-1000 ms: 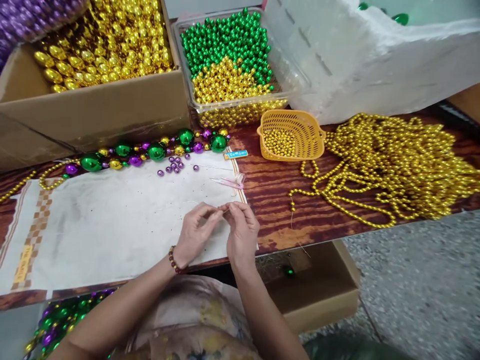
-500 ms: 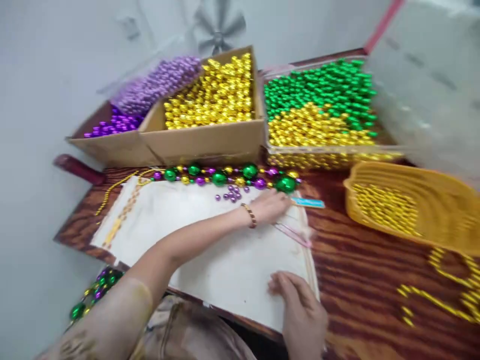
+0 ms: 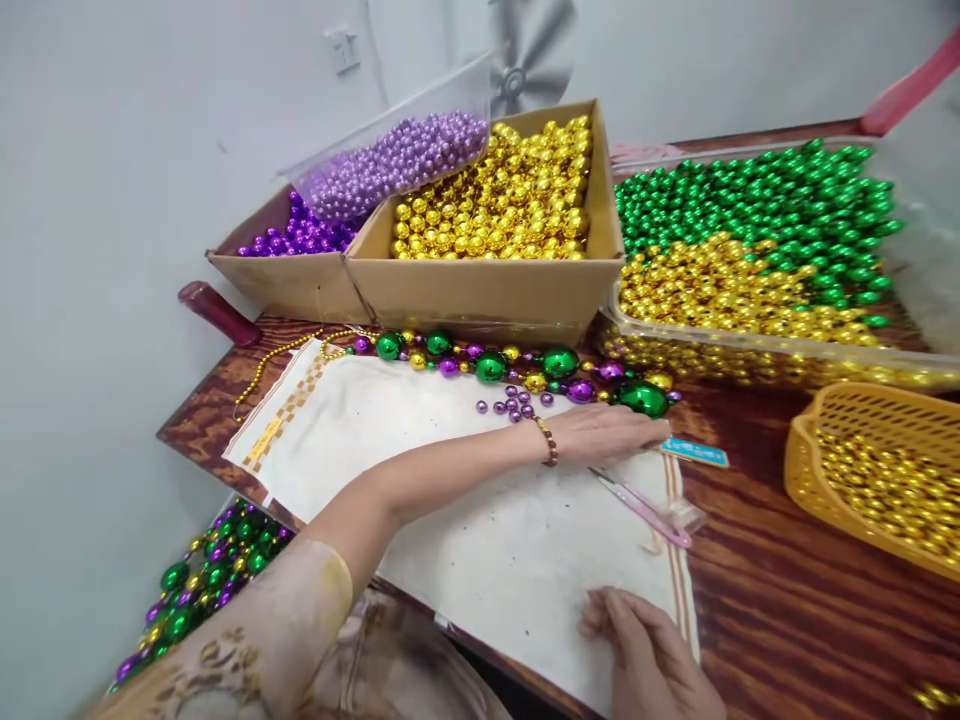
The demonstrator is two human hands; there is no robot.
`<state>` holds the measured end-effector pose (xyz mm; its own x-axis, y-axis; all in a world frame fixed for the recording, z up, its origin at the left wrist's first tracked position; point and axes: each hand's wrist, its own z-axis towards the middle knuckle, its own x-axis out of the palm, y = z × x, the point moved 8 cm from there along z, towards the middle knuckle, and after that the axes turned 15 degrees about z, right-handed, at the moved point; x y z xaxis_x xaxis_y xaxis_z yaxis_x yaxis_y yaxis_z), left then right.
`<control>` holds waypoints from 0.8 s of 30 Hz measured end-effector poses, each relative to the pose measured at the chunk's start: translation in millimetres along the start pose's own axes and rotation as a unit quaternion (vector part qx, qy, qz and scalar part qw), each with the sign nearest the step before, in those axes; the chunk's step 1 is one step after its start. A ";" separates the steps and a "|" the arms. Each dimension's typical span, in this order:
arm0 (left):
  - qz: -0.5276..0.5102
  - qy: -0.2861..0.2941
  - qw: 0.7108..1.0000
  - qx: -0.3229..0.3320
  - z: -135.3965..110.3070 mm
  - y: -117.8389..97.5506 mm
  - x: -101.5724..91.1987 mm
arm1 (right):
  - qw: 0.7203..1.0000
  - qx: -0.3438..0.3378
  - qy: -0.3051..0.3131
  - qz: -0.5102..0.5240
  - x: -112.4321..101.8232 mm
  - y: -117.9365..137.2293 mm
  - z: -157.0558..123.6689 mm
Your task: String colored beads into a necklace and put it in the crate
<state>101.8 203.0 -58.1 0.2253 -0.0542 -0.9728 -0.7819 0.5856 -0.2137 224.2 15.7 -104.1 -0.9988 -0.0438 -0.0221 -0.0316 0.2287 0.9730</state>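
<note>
Head view crops the clear tub (image 3: 765,345) of glossy green and gold beads at the right edge, and the woven yellow basket (image 3: 825,470) too. On the white cloth (image 3: 420,450), the left hand (image 3: 607,432) lies flat, fingers extended and gripping nothing, just beside the large round green bead (image 3: 643,398) ending the strand. The right hand (image 3: 652,660), partly out of frame, rests loosely curled; whether it pinches anything is unclear
</note>
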 end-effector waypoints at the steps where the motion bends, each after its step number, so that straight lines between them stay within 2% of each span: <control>1: -0.008 -0.023 1.000 0.010 -1.7 -5.9 -7.2 | 1.000 -0.004 -0.002 0.005 0.6 1.4 0.6; 3: -0.045 -0.089 0.995 0.019 -9.8 -22.8 -29.8 | 0.999 -0.008 -0.006 0.032 1.9 5.4 1.8; 4: -0.087 -0.135 0.987 0.000 -17.7 -29.7 -44.7 | 0.999 -0.014 -0.008 0.051 2.4 8.9 2.6; 6: -0.210 -0.214 0.951 -0.078 -43.1 -35.2 -69.9 | 0.995 -0.038 -0.009 0.093 3.3 20.0 5.8; 7: -0.283 -0.243 0.919 -0.125 -60.1 -34.2 -77.1 | 0.991 -0.061 -0.018 0.115 1.8 28.0 7.9; 8: -0.360 -0.251 0.883 -0.166 -77.6 -32.8 -78.0 | 0.987 -0.083 -0.023 0.135 1.3 36.5 10.3; 9: -0.439 -0.235 0.843 -0.202 -93.9 -32.4 -72.6 | 0.983 -0.103 -0.025 0.152 1.4 45.2 12.7; 11: -0.563 -0.174 0.763 -0.267 -124.6 -35.2 -52.1 | 0.977 -0.128 -0.011 0.173 7.1 61.4 16.9; 13: -0.625 -0.131 0.701 -0.317 -151.8 -41.3 -33.4 | 0.975 -0.133 0.017 0.177 19.3 73.5 19.1; 14: -0.640 -0.119 0.681 -0.334 -162.7 -44.7 -26.9 | 0.975 -0.129 0.033 0.176 26.7 77.3 19.4; 17: -0.655 -0.110 0.657 -0.356 -183.1 -53.4 -19.1 | 0.975 -0.104 0.066 0.187 46.7 79.9 18.6; 24: -0.667 -0.109 0.651 -0.344 -199.3 -56.5 -17.0 | 0.971 -0.060 0.102 0.208 65.4 74.4 18.1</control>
<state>26.4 9.7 -47.4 0.9899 0.0170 0.1408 0.1370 -0.3712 -0.9184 155.8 47.4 -37.3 -0.8960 -0.1657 0.4119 0.3893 0.1529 0.9083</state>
